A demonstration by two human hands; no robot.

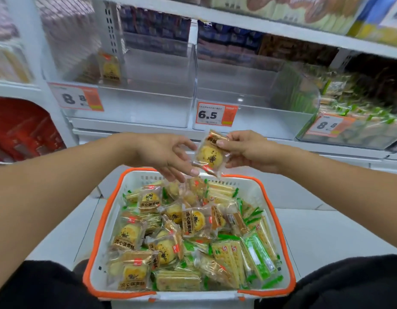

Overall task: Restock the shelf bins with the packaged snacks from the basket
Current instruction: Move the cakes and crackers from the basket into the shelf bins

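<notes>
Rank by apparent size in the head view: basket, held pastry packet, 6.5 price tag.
1. basket, by far the largest.
2-3. pastry packet in the right hand and 6.5 price tag look alike; unranked.

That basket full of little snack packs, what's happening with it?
A person is restocking a shop shelf. The right hand pinches one yolk pastry pack above the basket, while the left hand reaches toward it, fingers open. The clear bin ahead holds just one similar pack.
</notes>
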